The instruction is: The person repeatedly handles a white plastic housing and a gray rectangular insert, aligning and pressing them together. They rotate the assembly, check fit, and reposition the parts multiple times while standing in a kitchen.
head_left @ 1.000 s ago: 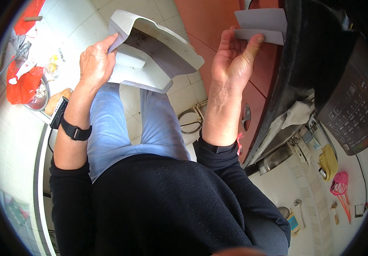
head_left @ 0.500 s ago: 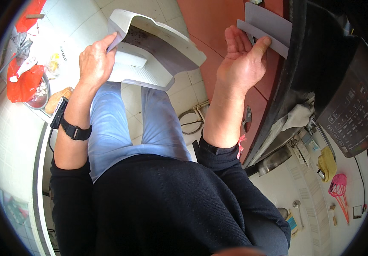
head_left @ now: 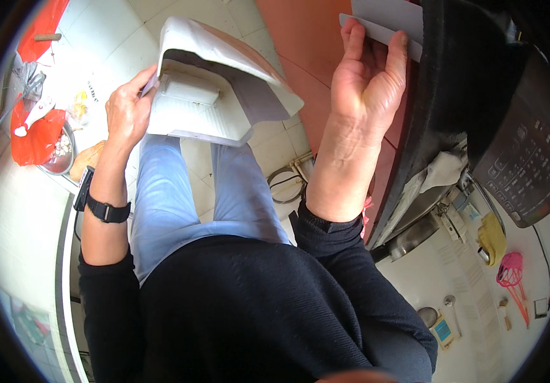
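**Two hands, two loads: white moulded tray and a flat card**

White moulded tray [head_left: 224, 89] sits high in the head view, above the knees in light-blue trousers [head_left: 173, 191], over a white tiled floor [head_left: 128, 25]. Its long axis runs roughly left-right in the picture, tilted; the open hollow side faces down toward the wearer, a folded flap hanging off the right end toward the red-brown cabinet front [head_left: 300, 45].

Left hand [head_left: 128, 112] is clamped on the tray's left edge, thumb on top, fingers under. Right hand [head_left: 367, 70] is raised well apart from it, fingers closed behind a flat white card [head_left: 383, 16] held near the black rim of the counter [head_left: 441, 96]; palm faces the camera.

Risks, as I judge them: tray gripped at one end only, so the far flap could sag or the whole thing twist out. Card held by fingertips alone, could slip or catch the counter edge.

Further out: black wristband [head_left: 105, 210] on left wrist, red plastic bag [head_left: 38, 131] and metal bowl [head_left: 64, 156] at left, black keypad appliance [head_left: 524, 159] at right, pink utensil [head_left: 511, 274] below it.
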Motion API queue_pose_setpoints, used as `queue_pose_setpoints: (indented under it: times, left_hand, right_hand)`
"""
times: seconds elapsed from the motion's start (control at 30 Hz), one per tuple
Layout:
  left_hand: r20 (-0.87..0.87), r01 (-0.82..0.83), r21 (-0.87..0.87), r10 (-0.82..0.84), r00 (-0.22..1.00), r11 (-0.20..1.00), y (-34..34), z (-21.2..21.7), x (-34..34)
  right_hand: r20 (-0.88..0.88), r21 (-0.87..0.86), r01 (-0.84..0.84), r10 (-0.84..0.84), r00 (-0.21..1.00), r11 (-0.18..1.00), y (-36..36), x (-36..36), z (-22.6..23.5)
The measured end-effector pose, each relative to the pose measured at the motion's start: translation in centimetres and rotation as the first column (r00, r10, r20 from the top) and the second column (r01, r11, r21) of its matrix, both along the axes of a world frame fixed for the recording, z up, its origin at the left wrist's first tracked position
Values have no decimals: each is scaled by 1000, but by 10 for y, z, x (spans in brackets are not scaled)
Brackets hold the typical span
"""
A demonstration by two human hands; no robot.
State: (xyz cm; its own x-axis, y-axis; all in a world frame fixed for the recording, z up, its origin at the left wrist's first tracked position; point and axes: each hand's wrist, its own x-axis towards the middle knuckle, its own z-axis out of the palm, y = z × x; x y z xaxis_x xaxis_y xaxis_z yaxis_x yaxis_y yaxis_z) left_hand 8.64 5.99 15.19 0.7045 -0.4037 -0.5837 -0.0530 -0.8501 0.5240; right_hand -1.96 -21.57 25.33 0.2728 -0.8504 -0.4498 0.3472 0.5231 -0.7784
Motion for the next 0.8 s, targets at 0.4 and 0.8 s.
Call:
queue_pose_setpoints:
  times: [0.4,0.8]
  left_hand:
    - [-112,-115,-325,83,990,939,26,-1,9]
    - [-42,-36,-269,25,999,962,9,18,17]
  right_hand:
    - [-121,-64,73,-81,989,995,2,15,-8]
    - [-64,-24,10,-12,998,1000,-3,-20,-23]
